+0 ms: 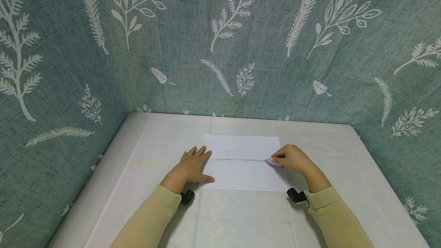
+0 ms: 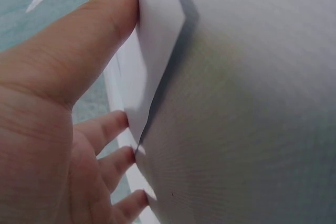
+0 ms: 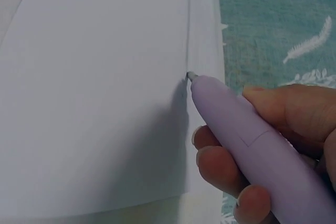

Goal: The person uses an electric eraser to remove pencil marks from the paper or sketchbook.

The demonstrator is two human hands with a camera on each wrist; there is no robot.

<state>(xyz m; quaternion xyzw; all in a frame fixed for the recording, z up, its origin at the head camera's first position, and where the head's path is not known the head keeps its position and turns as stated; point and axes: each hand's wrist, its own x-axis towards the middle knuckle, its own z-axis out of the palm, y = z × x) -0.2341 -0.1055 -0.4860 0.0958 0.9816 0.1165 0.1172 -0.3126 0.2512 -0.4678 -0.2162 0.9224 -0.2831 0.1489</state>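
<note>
A white sheet of paper (image 1: 241, 177) lies on the table, with a thin grey line (image 1: 237, 159) running across it; whether it is drawn or cut I cannot tell. My left hand (image 1: 191, 165) rests spread at the paper's left edge, its thumb (image 2: 113, 11) on the sheet. In the left wrist view the paper's corner lifts slightly off the cloth. My right hand (image 1: 292, 158) grips a thick lavender pen-shaped tool (image 3: 241, 124) near the paper's right side. Its small metal tip (image 3: 192, 76) touches the sheet at the line's right end.
A pale cloth covers the table (image 1: 241, 221), which shows on all sides of the paper. Green fabric (image 1: 186, 68) with white leaf prints rises behind the table and along both sides. A dark camera mount sits at each wrist.
</note>
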